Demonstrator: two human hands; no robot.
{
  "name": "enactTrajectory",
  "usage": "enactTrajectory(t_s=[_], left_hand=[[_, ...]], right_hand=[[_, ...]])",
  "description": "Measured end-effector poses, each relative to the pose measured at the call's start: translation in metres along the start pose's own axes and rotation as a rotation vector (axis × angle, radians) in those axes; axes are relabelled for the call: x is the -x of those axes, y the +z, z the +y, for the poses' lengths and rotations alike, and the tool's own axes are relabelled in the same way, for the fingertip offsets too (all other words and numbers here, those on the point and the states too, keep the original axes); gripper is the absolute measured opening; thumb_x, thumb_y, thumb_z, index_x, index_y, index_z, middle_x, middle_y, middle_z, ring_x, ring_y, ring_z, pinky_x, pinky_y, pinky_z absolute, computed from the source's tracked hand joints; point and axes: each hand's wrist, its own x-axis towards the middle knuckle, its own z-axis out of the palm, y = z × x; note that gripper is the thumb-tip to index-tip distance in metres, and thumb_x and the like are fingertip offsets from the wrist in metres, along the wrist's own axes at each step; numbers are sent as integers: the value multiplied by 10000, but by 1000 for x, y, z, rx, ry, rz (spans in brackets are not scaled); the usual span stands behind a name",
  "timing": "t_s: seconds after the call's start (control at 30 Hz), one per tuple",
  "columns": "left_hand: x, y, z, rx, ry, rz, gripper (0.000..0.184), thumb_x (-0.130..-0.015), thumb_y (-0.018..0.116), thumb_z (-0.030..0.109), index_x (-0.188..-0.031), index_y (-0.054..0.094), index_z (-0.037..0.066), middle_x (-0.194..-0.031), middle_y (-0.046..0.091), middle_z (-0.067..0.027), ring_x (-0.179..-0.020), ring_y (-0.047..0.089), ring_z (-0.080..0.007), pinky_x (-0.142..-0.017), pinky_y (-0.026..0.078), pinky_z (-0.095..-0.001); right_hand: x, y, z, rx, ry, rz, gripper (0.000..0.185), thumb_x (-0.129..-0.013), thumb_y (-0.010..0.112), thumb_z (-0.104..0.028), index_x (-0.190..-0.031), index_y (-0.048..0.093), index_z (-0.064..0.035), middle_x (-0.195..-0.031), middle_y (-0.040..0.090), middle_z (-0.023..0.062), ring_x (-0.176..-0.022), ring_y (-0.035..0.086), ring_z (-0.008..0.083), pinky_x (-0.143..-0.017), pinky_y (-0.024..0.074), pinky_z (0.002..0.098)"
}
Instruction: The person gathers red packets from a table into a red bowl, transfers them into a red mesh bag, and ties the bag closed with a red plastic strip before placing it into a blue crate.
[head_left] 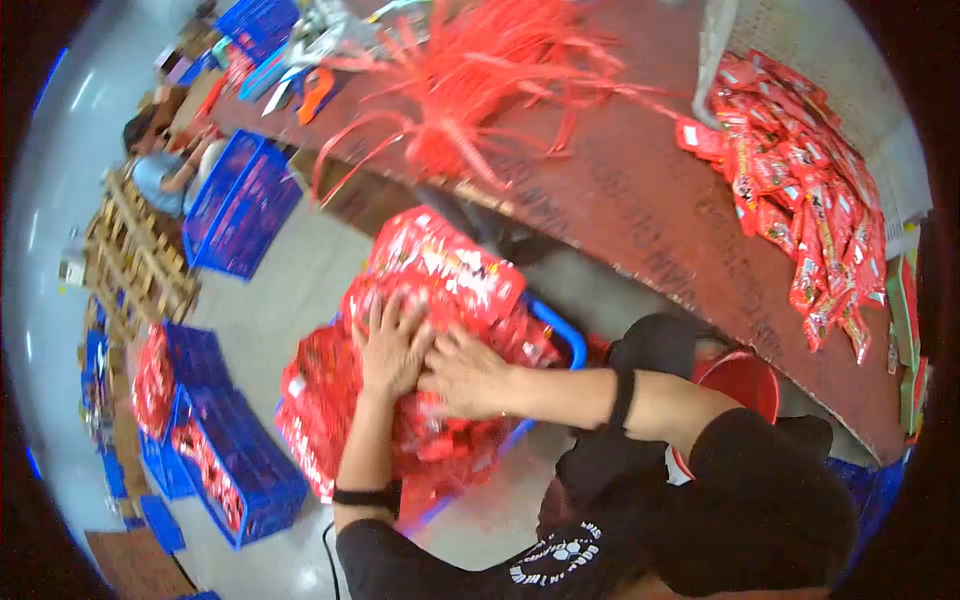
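Note:
A big heap of shiny red plastic packets [440, 265] fills a blue crate [560, 335] in front of me; only part of the crate's rim shows. My left hand [392, 345] lies flat on the heap with its fingers spread. Just beside it, my right hand [468, 375] presses on the packets, fingers stretched out and slightly apart. Both hands rest on top and grip nothing that I can see. The print on the packets is blurred.
A reddish-brown table [640, 200] holds a bundle of red strips [470, 90], orange scissors [316, 95] and a pile of red packets [800, 190]. Blue crates [265, 470] stand at the left. A red bucket [745, 385] is near my leg. Another person [160, 170] sits behind a crate.

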Motion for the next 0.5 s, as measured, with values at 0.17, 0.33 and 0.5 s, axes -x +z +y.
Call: enactTrajectory(t_s=[0.17,0.33,0.5], left_hand=[[-3,56,-9,-322,-132,2,548,-786,462,536,-1235,459,221,-1391,266,-83,-1308,156,-314,-1005,69,-604],[-12,40,-2,-365,-149,-83,550,-795,471,506,-1254,437,203,-1407,227,-96,-1313,134,-317,-997,43,-617],[-36,4,81,17,218,405,347,-818,552,269,-1084,533,47,-1093,522,-172,-1026,491,-317,-857,378,-450]], right_hand=[[75,-91,164,84,412,782,188,-817,484,-246,-757,569,-89,-728,536,112,-677,507,326,-608,426,438],[134,-146,354,296,1221,841,269,-791,475,-133,-1026,503,-4,-1045,512,224,-884,575,365,-728,470,461],[149,-181,333,510,968,487,169,-741,527,-175,-738,629,-40,-711,637,135,-704,619,314,-644,485,438]])
